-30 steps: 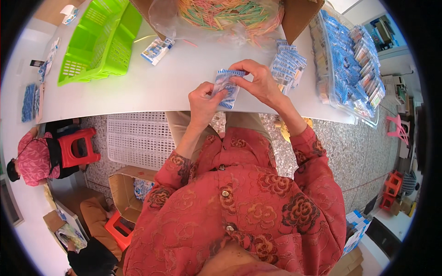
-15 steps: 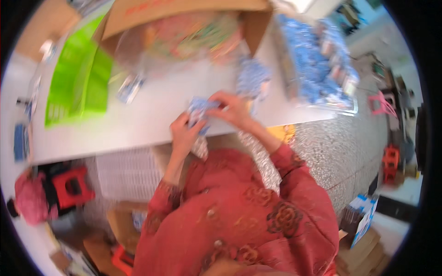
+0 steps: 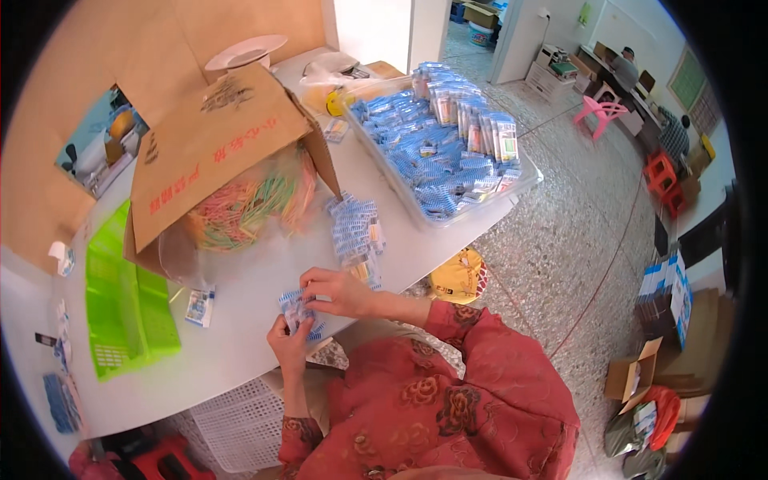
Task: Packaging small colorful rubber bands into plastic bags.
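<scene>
Green basket (image 3: 120, 312) left; open cardboard box (image 3: 216, 152) behind; clear tray (image 3: 448, 212) of blue packets right.

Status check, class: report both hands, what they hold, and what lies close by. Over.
Left hand and right hand both gripping a small blue-white packet. Packet stack just beyond. Cardboard box behind, apart.

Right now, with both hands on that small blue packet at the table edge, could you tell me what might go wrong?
The small blue packet is held by the left hand and right hand right over the white table's near edge, so a slip could drop it to the floor. The stack of blue packets beside the right hand also sits near that edge and might be nudged off. The clear tray of packets looks to overhang the table corner.
</scene>
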